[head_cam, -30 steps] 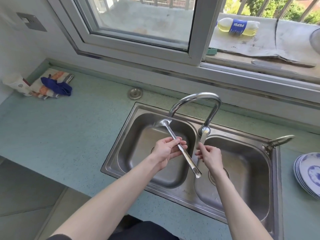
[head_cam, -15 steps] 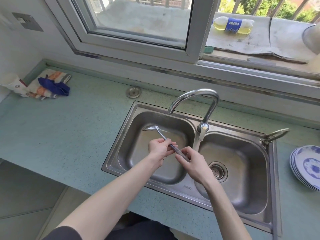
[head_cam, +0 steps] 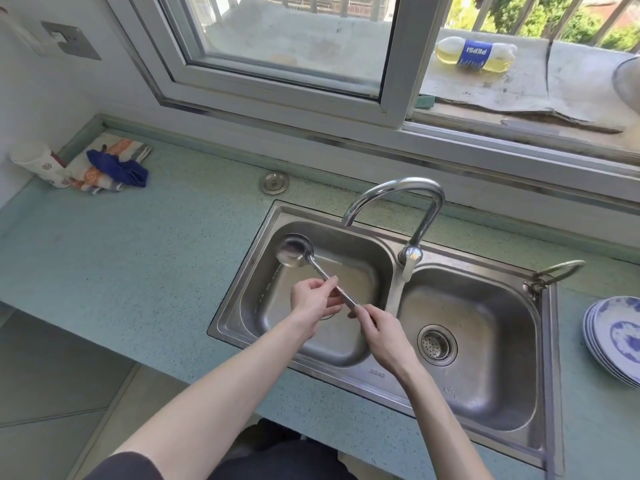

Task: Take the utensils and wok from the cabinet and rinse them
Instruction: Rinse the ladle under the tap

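Fingers of both hands curl narrow round the ladle (head_cam: 325,277) handle: left hand (head_cam: 311,301) pinches mid-shaft, right hand (head_cam: 379,329) grips the tail end. Two-point hold likely steadies and turns it for rinsing. Bowl hangs over the left basin of the double sink (head_cam: 540,441), left of the faucet (head_cam: 398,188) spout. No water visible. Wok not in view.

Ladle (head_cam: 295,252), sink (head_cam: 485,386), faucet (head_cam: 398,192): shiny metal. Countertop (head_cam: 138,258): matt speckled stone.
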Demonstrator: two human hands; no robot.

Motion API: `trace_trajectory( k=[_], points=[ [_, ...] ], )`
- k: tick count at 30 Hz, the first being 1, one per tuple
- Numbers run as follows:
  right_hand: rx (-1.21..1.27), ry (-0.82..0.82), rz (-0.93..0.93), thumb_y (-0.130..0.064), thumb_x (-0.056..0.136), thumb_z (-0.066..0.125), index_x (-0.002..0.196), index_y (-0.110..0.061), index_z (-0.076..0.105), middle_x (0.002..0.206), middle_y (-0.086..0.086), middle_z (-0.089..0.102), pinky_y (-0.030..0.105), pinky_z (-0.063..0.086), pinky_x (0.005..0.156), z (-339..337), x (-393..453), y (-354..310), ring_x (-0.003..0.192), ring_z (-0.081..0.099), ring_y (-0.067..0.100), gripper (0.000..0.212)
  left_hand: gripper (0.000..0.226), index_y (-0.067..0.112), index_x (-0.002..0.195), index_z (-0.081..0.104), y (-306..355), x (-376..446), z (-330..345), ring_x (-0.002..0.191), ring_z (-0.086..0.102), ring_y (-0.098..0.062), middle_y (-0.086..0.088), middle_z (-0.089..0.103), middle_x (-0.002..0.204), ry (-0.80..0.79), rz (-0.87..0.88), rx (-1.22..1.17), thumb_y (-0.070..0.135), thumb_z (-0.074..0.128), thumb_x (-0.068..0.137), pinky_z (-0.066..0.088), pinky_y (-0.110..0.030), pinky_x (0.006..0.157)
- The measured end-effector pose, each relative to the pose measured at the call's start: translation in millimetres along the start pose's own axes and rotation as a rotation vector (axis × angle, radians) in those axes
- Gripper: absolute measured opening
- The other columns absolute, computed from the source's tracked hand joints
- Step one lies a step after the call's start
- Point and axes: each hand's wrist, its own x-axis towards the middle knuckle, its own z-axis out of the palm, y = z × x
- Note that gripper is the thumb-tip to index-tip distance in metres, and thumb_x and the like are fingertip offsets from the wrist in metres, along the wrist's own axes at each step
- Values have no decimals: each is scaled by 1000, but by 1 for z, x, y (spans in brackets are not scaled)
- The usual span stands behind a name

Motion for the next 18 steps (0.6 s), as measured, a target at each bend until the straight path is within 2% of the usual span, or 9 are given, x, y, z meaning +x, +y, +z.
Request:
trace_trajectory(
  k=[4,7,10,12,15,18],
  points=[
    [242,-41,77,-38,109,47,99,-20,73,61,-9,47,27,36,52,5,-5,5,55,42,10,33,18,5,86,66,-6,2,-3,69,76,-24,-16,78,84,-20,-12,52,20,74,94,62,-32,68],
    [578,-152,274,-33,112,43,109,-5,69,61,-8,33,21,22,45,6,-9,6,50,24,9,38,18,4,92,69,-12,3,-6,69,76,-22,-13,78,80,-19,-25,76,21,75,93,59,-29,65],
    [770,-211,393,-29,113,40,110,-4,67,62,-7,25,18,17,41,7,-11,3,49,17,6,37,18,4,92,69,-15,2,-6,69,76,-22,-11,78,78,-14,-27,86,20,74,94,60,-31,66],
    [879,-239,450,-27,113,39,111,-3,65,62,-6,23,16,15,39,7,-12,1,46,16,4,36,19,0,98,68,-15,2,-4,75,77,-25,-14,79,84,-2,-21,61,19,72,95,63,-34,71],
    [938,-280,467,-26,113,39,112,-2,63,61,-5,26,16,15,38,8,-15,0,45,17,4,35,24,-4,113,63,-11,2,-5,84,79,-27,-16,79,91,18,-14,-19,14,65,99,64,-36,76],
    [836,-300,412,-27,112,42,112,-1,66,64,0,42,19,24,43,7,-20,-3,48,29,9,35,27,-7,118,60,-5,-4,-10,82,78,-27,-19,78,95,-2,-10,-79,11,66,99,63,-32,68]
  ],
)
